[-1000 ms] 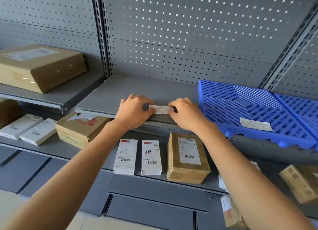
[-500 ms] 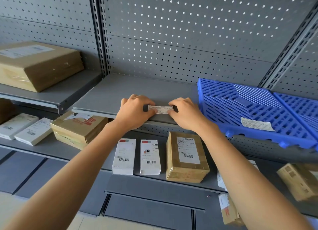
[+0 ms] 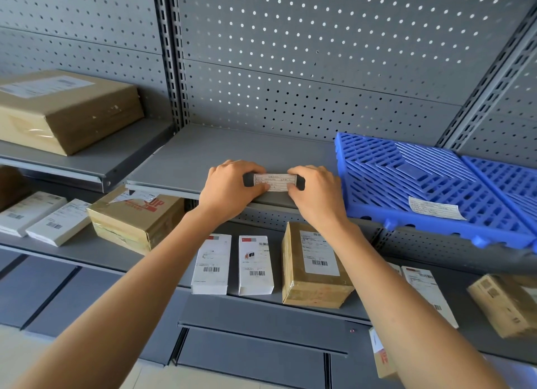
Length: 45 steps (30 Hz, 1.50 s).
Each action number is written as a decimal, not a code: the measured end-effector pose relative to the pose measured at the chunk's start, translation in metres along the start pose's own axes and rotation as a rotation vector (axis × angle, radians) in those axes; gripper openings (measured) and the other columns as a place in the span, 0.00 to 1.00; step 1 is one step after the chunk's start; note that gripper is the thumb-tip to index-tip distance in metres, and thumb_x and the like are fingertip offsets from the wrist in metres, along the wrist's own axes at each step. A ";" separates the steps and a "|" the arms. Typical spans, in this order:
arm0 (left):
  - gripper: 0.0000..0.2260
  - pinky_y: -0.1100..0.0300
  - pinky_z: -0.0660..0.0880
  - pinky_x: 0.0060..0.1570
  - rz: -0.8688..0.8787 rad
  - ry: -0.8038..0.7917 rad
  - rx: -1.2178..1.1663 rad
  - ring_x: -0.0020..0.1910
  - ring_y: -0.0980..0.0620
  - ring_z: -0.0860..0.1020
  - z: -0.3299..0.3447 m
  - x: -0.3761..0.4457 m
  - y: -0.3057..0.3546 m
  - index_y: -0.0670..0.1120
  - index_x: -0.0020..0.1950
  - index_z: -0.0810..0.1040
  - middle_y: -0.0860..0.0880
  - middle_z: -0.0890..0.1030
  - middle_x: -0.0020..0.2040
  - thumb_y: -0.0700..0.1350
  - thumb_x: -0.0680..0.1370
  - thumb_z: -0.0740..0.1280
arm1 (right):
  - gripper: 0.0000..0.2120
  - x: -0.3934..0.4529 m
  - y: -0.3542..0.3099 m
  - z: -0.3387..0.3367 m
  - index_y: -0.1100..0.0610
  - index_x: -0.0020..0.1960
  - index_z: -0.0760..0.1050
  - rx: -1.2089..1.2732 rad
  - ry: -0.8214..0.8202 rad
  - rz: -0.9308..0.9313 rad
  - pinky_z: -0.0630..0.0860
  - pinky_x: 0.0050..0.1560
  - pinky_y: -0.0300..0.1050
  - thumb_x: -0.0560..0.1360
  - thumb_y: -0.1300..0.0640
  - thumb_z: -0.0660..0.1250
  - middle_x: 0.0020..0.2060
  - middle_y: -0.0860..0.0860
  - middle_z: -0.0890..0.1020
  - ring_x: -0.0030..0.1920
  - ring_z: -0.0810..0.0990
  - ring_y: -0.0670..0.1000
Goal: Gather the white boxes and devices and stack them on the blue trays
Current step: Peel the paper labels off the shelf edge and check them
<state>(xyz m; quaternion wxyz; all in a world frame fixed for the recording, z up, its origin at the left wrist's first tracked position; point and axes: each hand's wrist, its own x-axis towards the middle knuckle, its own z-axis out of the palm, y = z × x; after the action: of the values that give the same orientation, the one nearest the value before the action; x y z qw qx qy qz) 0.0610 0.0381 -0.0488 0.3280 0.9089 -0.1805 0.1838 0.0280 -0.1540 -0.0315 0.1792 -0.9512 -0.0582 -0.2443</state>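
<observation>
A small dark device (image 3: 274,181) with a white printed label lies at the front edge of the grey upper shelf (image 3: 203,156). My left hand (image 3: 229,186) grips its left end and my right hand (image 3: 316,192) grips its right end, thumbs on the front. Two blue slatted trays (image 3: 406,179) sit on the same shelf just right of my right hand; the nearer one carries a white label. On the shelf below stand two white boxes (image 3: 212,265), (image 3: 255,265). More white boxes lie at the far left (image 3: 43,220) and right (image 3: 427,289).
Brown cardboard parcels sit on the lower shelf (image 3: 313,266), (image 3: 136,217), (image 3: 505,304) and a large one on the upper left shelf (image 3: 66,109). Grey perforated back panels and slotted uprights (image 3: 171,54) close off the rear.
Both hands stay on the labelled device at the shelf edge. The view has shifted slightly; the hands and device show almost no movement.
</observation>
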 end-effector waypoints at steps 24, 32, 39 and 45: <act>0.17 0.46 0.75 0.62 0.037 0.038 0.051 0.65 0.49 0.74 0.002 -0.007 -0.002 0.53 0.66 0.80 0.53 0.80 0.65 0.55 0.78 0.71 | 0.07 -0.012 -0.005 0.004 0.53 0.53 0.85 0.019 0.195 -0.042 0.74 0.49 0.53 0.76 0.61 0.71 0.41 0.47 0.86 0.46 0.81 0.52; 0.02 0.66 0.75 0.46 -0.098 0.151 -0.360 0.45 0.60 0.79 -0.015 -0.014 0.007 0.53 0.49 0.79 0.59 0.81 0.46 0.47 0.80 0.71 | 0.09 -0.020 -0.018 -0.014 0.55 0.56 0.84 0.269 0.178 -0.036 0.82 0.46 0.46 0.78 0.61 0.69 0.49 0.47 0.86 0.49 0.83 0.45; 0.02 0.60 0.78 0.45 -0.076 0.127 -0.526 0.45 0.55 0.82 -0.023 -0.017 0.011 0.52 0.48 0.81 0.54 0.84 0.43 0.45 0.79 0.72 | 0.10 -0.029 -0.027 -0.036 0.52 0.56 0.85 0.379 0.180 0.033 0.74 0.53 0.32 0.78 0.61 0.68 0.48 0.44 0.85 0.52 0.80 0.41; 0.04 0.64 0.76 0.42 0.004 0.050 -0.593 0.45 0.55 0.82 -0.024 -0.019 0.035 0.53 0.47 0.82 0.53 0.85 0.44 0.43 0.79 0.72 | 0.09 -0.043 -0.011 -0.060 0.51 0.52 0.85 0.392 0.216 0.070 0.75 0.53 0.35 0.77 0.61 0.68 0.45 0.37 0.84 0.52 0.81 0.43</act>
<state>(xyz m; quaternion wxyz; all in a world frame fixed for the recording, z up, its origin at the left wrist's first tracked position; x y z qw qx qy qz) 0.0237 0.0330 -0.0220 0.5833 0.7681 -0.2198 0.1461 -0.0382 -0.1674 0.0004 0.3741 -0.8680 -0.0522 -0.3223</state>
